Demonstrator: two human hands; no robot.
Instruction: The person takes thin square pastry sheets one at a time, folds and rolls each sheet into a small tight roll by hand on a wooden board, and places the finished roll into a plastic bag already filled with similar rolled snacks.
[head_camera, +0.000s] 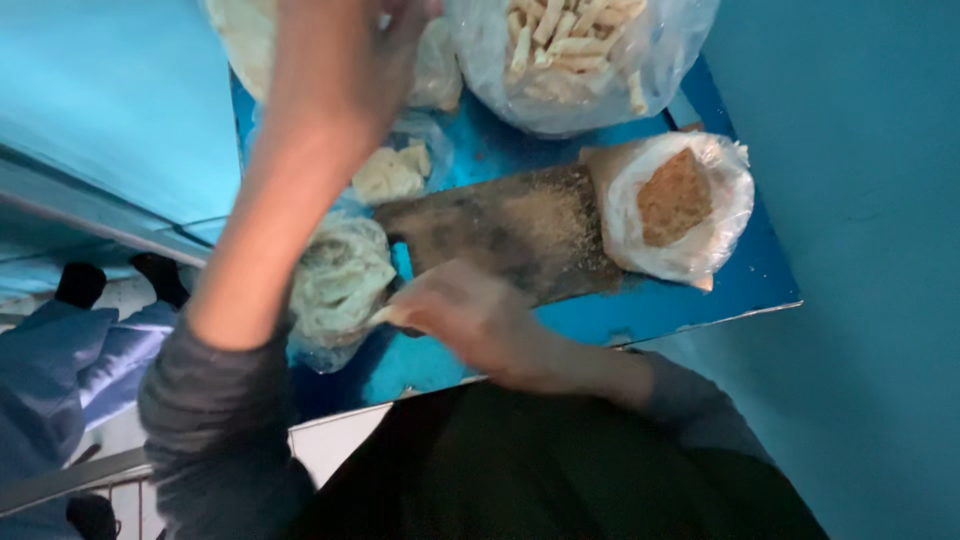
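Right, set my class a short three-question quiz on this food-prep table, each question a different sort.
1. True or false: the bag of crumbs lies to the right of the dark board.
2. Multiple choice: the left hand is raised over A) the far end of the blue table, B) the crumbs, C) the floor.
3. Fill the gap: the clear bag at the top holds pale, ____-shaped pieces.

Key
1. True.
2. A. It is up near the bags at the far end.
3. Stick. The right hand, blurred, sits at the near edge of the board, beside the bag of pale dough.
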